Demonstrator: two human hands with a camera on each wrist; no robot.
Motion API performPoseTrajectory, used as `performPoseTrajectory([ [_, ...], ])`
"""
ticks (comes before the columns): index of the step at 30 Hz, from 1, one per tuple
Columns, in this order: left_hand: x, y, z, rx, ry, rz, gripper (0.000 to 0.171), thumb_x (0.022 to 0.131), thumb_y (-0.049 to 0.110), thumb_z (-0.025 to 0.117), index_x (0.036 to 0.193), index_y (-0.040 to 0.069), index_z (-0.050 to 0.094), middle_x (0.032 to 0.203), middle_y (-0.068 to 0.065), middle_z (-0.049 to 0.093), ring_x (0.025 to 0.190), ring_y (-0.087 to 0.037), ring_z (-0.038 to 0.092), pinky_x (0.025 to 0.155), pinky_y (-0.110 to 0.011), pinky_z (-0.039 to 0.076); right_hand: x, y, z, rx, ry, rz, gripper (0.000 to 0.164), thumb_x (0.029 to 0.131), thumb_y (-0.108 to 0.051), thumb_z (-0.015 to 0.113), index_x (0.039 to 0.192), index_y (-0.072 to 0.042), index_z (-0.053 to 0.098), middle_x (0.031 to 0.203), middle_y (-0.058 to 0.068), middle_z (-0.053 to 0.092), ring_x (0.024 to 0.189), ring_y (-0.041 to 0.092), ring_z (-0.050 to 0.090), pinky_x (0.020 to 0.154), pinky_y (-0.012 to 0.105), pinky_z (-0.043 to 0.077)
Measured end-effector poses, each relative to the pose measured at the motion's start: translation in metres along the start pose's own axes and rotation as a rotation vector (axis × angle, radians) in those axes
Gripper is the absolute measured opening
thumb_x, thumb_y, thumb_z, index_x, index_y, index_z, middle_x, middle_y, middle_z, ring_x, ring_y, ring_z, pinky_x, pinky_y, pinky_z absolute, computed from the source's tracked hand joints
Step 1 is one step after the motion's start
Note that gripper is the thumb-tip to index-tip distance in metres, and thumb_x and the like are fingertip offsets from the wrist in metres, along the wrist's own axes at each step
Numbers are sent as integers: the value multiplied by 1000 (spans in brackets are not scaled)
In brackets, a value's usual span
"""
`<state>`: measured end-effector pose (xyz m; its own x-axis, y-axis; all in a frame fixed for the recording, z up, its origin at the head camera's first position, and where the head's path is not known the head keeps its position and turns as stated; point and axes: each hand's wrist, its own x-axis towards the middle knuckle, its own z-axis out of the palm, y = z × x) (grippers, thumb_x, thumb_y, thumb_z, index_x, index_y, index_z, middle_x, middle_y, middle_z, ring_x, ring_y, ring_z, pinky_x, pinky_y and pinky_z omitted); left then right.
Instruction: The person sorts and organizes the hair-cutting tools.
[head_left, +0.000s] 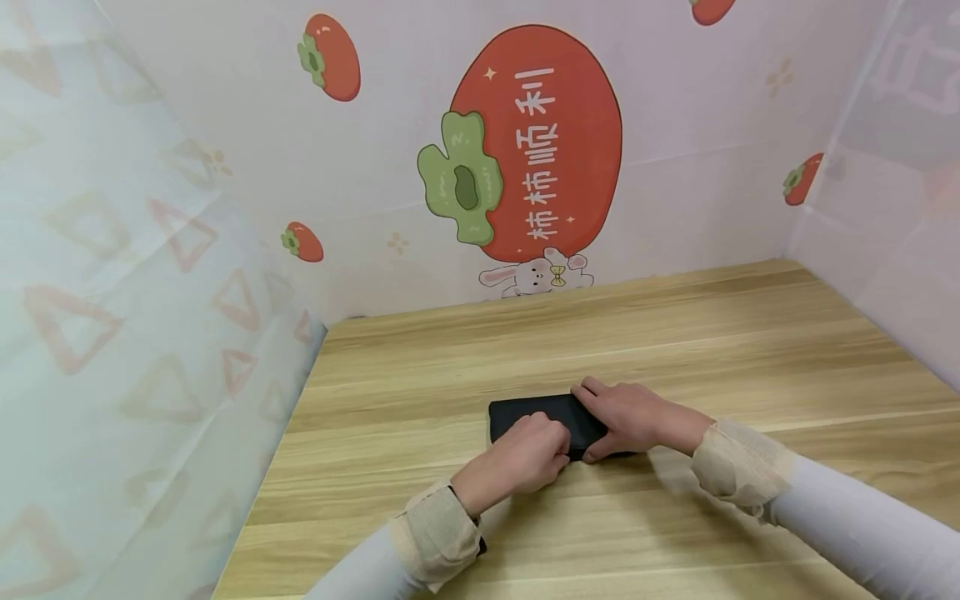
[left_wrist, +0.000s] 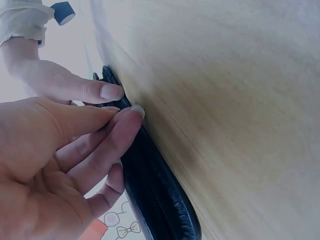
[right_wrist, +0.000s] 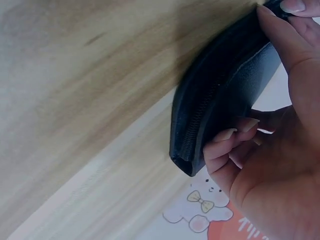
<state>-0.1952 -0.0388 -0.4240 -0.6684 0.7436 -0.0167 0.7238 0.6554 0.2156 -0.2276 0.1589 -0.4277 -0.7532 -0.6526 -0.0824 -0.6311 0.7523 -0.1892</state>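
A black zippered wallet (head_left: 514, 413) lies on the wooden table in front of the person. My right hand (head_left: 632, 415) holds its right part, fingers over the top and thumb at the near edge. At the middle of that edge is my left hand (head_left: 527, 454), its thumb and index fingertip pinched together on the zipper (left_wrist: 152, 187); the zipper pull is hidden by those fingertips. Zipper teeth (right_wrist: 200, 117) run along the edge to the rounded right end in the right wrist view. Both hands' fingertips are close together there.
The wooden table (head_left: 420, 367) extends around the wallet on all sides. Behind it stands a backdrop (head_left: 375, 167) printed with persimmons and a rabbit. Pale sheets (head_left: 150, 250) hang at the left and right. Beige wraps (head_left: 437, 533) circle both wrists.
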Motion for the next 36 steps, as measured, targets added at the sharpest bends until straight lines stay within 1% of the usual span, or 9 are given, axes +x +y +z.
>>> performPoseTrajectory([
  [4,-4,-3,-3,-12,-1,-7,38,86,14,63,52,18,47,45,8,30,39,-5,32,40,-19,25,1,1,1,3,2,-2,88,69,-64,67,132,-7,40,114,-1,43,66,12,50,64,32,45],
  [9,-10,-8,-5,-23,-2,-18,36,86,14,64,54,18,48,46,8,32,41,-5,34,41,-18,26,2,2,1,-3,-4,4,89,69,-65,66,132,-8,40,116,0,44,68,13,50,64,32,45],
  [16,-20,-14,-9,-32,4,-26,35,86,14,63,55,17,48,47,8,34,40,-5,34,41,-18,26,1,1,0,-7,-34,19,93,70,-64,66,137,-6,37,124,2,42,78,16,55,72,35,46],
  [23,-33,-21,-10,-39,11,-45,31,86,12,64,58,18,52,49,8,41,41,-3,36,42,-17,30,2,0,-1,-14,-54,25,95,70,-65,65,139,-7,35,128,2,40,77,15,55,73,35,46],
  [26,-41,-26,-10,-40,19,-68,31,85,11,64,58,18,52,47,9,40,41,-2,35,42,-16,30,2,0,0,-10,-61,24,95,71,-65,64,140,-6,34,130,3,39,80,16,56,74,36,46],
  [30,-52,-34,-12,-46,25,-96,25,86,11,63,63,18,56,48,12,42,44,-2,38,48,-17,35,1,1,0,-4,-75,29,96,72,-65,64,141,-6,32,132,5,38,81,18,57,76,37,46],
  [34,-59,-40,-14,-59,47,-100,17,86,12,64,70,16,60,53,14,47,48,-1,45,56,-18,40,0,2,-1,6,-66,31,96,71,-65,64,140,-6,32,131,5,38,79,19,56,76,38,46],
  [36,-62,-42,-13,-68,53,-104,15,86,12,64,72,16,61,55,15,48,49,0,46,56,-18,42,1,2,-1,9,-58,26,95,71,-64,65,139,-6,33,130,5,39,78,18,56,75,38,46],
])
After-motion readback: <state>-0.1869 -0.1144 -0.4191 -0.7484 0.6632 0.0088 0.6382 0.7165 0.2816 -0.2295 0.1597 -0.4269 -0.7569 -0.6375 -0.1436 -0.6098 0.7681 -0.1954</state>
